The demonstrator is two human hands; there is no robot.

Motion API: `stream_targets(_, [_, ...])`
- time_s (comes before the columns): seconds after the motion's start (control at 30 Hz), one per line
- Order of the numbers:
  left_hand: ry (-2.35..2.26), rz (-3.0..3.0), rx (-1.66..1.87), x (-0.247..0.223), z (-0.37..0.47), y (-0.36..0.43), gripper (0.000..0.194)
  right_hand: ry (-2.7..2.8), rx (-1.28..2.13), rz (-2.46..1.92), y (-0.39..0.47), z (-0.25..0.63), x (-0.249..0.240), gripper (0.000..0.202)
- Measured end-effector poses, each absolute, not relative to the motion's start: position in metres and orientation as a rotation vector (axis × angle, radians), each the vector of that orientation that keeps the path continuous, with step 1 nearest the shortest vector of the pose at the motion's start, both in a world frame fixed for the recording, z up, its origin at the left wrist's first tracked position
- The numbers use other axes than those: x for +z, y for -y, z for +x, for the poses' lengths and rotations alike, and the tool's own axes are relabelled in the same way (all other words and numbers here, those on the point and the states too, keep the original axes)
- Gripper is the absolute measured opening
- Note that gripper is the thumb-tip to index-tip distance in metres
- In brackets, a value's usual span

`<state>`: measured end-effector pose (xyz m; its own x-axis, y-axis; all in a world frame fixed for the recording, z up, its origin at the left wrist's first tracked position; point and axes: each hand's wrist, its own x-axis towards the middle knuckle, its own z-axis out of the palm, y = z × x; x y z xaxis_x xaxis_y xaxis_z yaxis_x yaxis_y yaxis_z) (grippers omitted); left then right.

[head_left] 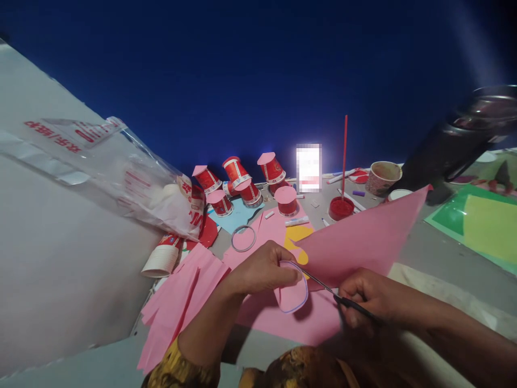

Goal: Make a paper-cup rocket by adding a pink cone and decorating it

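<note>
My left hand point(270, 269) pinches pink paper with a rounded shape point(293, 299) outlined in blue. A large pink sheet point(363, 237) joins or lies against it, rising to the right; I cannot tell which. Closed around dark-handled scissors point(351, 304) is my right hand point(359, 299). The scissors' blades meet the paper's edge just beside my left thumb. More pink paper point(294, 328) lies flat beneath both hands. A yellow cut-out paper piece point(299, 242) shows just past my left hand.
Several red paper cups point(236, 171), some topped with pink discs, stand at the back. A plastic bag point(133, 172) and stacked cups point(161, 258) are on the left. A round red base holds an upright red stick point(345, 156). A dark bottle point(456, 134) leans at right near green paper point(452, 215).
</note>
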<state>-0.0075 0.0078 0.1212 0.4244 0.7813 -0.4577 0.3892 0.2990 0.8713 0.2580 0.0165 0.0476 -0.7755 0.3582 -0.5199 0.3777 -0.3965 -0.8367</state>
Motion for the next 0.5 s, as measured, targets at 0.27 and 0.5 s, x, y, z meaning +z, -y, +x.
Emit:
stream_targets(0.27, [-1.158,1.278,0.367,0.122,-0.011,-0.006,0.018,-1.653,-2.479,1.022,-0.012,0.26,0.025,0.044])
stream_targets(0.5, [-1.351,1.127,0.671,0.114,-0.018,0.009,0.029,-1.656,-2.541,0.991,-0.011,0.258,0.027,0.039])
